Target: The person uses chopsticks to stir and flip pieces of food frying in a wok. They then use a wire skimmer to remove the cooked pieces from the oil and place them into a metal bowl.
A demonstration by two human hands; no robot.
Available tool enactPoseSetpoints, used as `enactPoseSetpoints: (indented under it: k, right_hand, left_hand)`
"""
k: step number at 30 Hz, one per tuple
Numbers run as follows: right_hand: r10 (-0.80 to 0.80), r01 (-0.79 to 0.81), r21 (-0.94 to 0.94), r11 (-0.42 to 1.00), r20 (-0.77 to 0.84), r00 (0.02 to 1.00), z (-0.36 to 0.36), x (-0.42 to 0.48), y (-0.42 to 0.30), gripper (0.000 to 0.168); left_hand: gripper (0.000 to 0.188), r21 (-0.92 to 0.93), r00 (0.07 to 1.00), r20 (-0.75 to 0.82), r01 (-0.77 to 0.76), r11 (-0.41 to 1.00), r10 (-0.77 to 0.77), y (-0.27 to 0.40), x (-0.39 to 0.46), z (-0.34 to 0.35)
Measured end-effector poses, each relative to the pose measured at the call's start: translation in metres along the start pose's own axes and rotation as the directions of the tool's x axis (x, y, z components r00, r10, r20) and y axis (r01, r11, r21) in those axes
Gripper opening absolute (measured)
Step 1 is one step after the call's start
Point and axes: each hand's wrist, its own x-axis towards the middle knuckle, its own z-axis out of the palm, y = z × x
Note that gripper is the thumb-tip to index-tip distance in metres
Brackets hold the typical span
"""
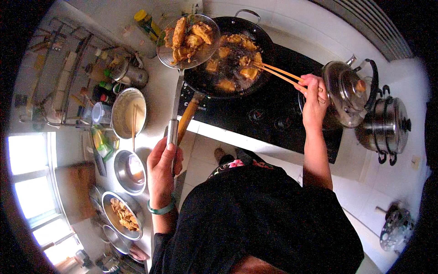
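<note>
My left hand (165, 161) grips the metal handle of a wire skimmer (177, 99). Browned fried pieces (193, 37) lie heaped in its mesh, which is held over the left rim of a black wok (265, 51). Between the fingers of my right hand (314, 97) is a pair of wooden chopsticks (284, 73). Their tips touch a fried piece (256, 60) at the wok's right side. Several more golden pieces (226, 85) sit in bubbling oil. The wok's wooden handle (190, 118) points toward me, passing just right of the skimmer handle.
Right of the wok on the black cooktop (273, 106) stand a kettle (345, 96) and a lidded steel pot (383, 123). Along the left counter are a bowl of batter (119, 113) with chopsticks, a steel bowl (119, 171), a bowl of fried pieces (123, 215) and a yellow-capped bottle (145, 22).
</note>
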Motion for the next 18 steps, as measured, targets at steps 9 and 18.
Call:
enactPoseSetpoints:
  k: [9,18]
  right_hand:
    - [-0.05,0.052,-0.044,0.998,0.033,0.998,0.001,0.018,0.004,0.023]
    - [-0.161,0.171,-0.014,0.985,0.274,0.948,0.041,0.023,0.005,0.01]
  left_hand:
    - [0.028,-0.038,1.0,-0.009,-0.004,0.999,0.004,0.0,0.004,0.002]
    - [0.031,-0.08,1.0,-0.015,0.01,0.997,-0.011,-0.002,0.009,-0.001]
